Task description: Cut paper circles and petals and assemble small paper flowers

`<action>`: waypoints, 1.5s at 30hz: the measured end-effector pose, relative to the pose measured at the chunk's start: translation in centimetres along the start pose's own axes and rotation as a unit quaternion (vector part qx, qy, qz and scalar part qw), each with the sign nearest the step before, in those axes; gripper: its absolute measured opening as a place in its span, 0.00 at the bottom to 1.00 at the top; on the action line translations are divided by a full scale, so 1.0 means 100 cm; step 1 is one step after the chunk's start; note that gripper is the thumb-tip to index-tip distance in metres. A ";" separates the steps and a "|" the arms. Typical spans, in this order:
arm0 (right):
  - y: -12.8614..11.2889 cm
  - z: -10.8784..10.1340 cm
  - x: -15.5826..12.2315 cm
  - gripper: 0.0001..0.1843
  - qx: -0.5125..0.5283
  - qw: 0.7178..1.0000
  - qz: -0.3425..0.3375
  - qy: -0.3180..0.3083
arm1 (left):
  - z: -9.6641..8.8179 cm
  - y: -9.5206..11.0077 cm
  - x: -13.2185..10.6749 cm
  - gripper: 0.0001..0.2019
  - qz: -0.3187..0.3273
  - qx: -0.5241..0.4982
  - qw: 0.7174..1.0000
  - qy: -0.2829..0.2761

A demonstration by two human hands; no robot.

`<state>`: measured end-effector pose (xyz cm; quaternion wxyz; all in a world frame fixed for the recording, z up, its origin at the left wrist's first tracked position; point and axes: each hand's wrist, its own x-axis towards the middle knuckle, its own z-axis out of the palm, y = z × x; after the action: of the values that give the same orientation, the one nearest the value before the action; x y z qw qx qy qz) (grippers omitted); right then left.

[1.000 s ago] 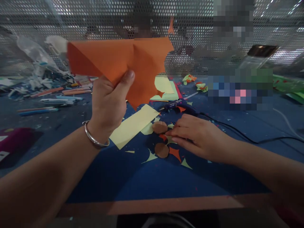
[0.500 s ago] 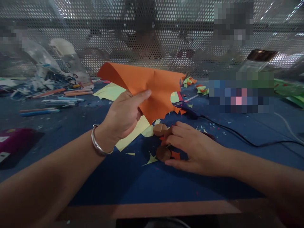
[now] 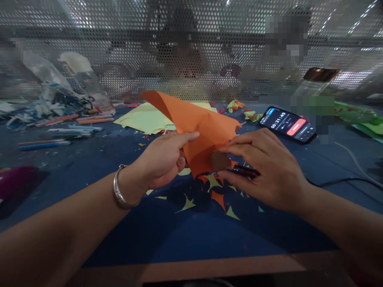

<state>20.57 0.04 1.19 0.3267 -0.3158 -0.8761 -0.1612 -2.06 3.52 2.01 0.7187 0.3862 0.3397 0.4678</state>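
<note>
My left hand [image 3: 163, 159] is closed on a sheet of orange paper [image 3: 206, 123], thumb on top and fingers beneath. The sheet is tilted and curls at its far left corner. My right hand [image 3: 266, 169] pinches a round brown disc [image 3: 220, 160] between thumb and fingers, close against the lower right part of the sheet. Whether the disc touches the paper I cannot tell. Behind the right fingers a dark object [image 3: 243, 170] shows only in part. Below the hands lie an orange scrap [image 3: 218, 199] and pale green scraps [image 3: 188, 204] with pointed corners.
Pale green sheets [image 3: 143, 118] lie behind the orange paper. Coloured sticks [image 3: 74, 130] and a bottle [image 3: 86, 83] are at the left, near a purple object [image 3: 18, 181]. At the right are a lit phone [image 3: 289, 124], a brown-capped bottle [image 3: 318, 79] and a black cable [image 3: 344, 181].
My right hand has risen from the table with the brown disc, up to the orange sheet. My left hand has shifted slightly right and down with the sheet, whose right side now slopes lower.
</note>
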 end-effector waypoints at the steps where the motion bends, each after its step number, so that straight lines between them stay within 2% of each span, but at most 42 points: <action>1: 0.000 0.000 0.000 0.18 0.000 1.000 0.000 -0.010 | 0.001 -0.001 -0.001 0.03 -0.004 0.009 1.000 0.004; 6: -0.001 -0.001 -0.002 0.17 0.006 1.000 0.003 -0.030 | 0.004 -0.004 -0.003 0.05 0.005 0.028 0.999 -0.037; 9: -0.001 -0.002 -0.002 0.18 0.003 0.999 0.001 -0.032 | 0.002 -0.004 -0.004 0.06 0.016 0.058 0.994 -0.092; 12: -0.002 -0.002 -0.003 0.19 0.008 0.999 -0.004 -0.040 | -0.002 -0.003 -0.006 0.15 0.032 0.116 0.980 -0.156; 14: -0.003 -0.002 -0.003 0.19 0.009 0.999 -0.001 -0.047 | -0.005 -0.003 -0.008 0.18 0.043 0.155 0.972 -0.169; 21: -0.007 -0.002 -0.003 0.18 -0.010 0.999 0.012 -0.050 | -0.002 -0.001 -0.012 0.17 0.071 0.220 0.958 -0.168; 27: -0.006 -0.002 -0.002 0.18 0.001 0.999 0.016 -0.040 | -0.001 -0.003 -0.014 0.15 0.079 0.241 0.957 -0.138; 33: -0.006 -0.001 -0.003 0.16 0.031 0.999 0.030 -0.012 | -0.002 -0.005 -0.012 0.16 0.084 0.209 0.964 -0.138; 45: -0.007 -0.002 -0.003 0.14 0.049 0.998 0.034 -0.028 | -0.006 -0.007 -0.012 0.13 0.065 0.199 0.968 -0.135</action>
<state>20.37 -0.72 1.06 0.3225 -0.3332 -0.8805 -0.0986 -2.68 2.38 1.29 0.6345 0.6024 0.2997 0.3803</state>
